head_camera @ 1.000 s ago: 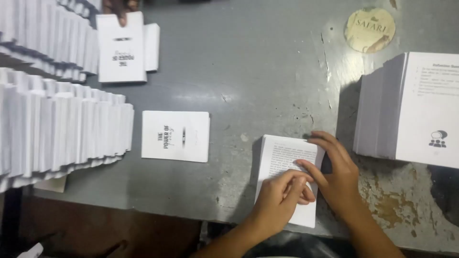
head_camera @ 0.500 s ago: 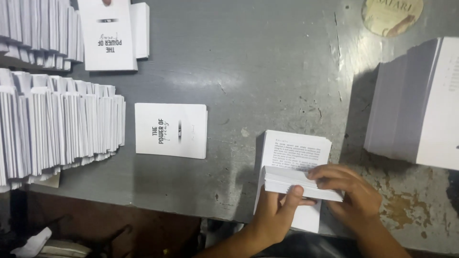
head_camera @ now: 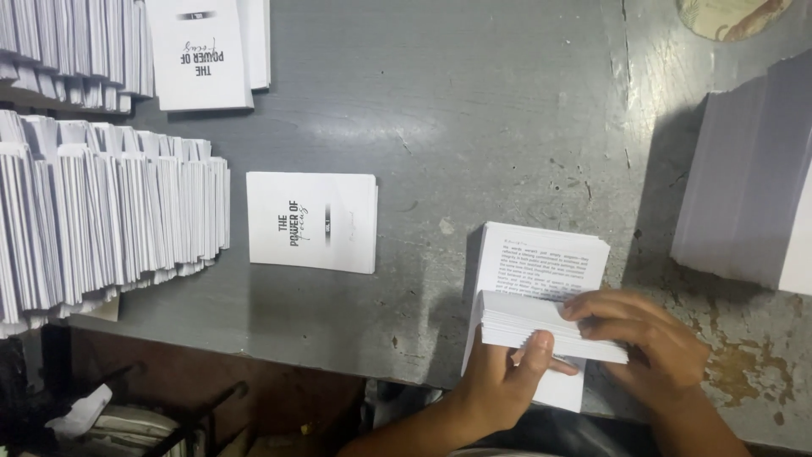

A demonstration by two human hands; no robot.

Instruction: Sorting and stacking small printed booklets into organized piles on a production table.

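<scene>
A stack of printed white pages [head_camera: 541, 264] lies at the near edge of the grey table [head_camera: 474, 127]. My left hand [head_camera: 506, 377] grips a thick bundle of sheets [head_camera: 529, 322] lifted from that stack, thumb on top. My right hand [head_camera: 643, 338] holds the same bundle from the right, fingers over its upper edge. A white booklet with black lettering on its cover [head_camera: 311, 222] lies flat on the table to the left of my hands.
Rows of upright white booklets [head_camera: 101, 220] fill the left side. Another cover-up booklet pile [head_camera: 203, 52] lies at the top left. A tall stack of white paper [head_camera: 753, 195] stands at the right. A round disc [head_camera: 732, 13] sits at the top right.
My hands went from pressing flat on the page stack to lifting a thick bundle off it. The view has tilted nearer to the table.
</scene>
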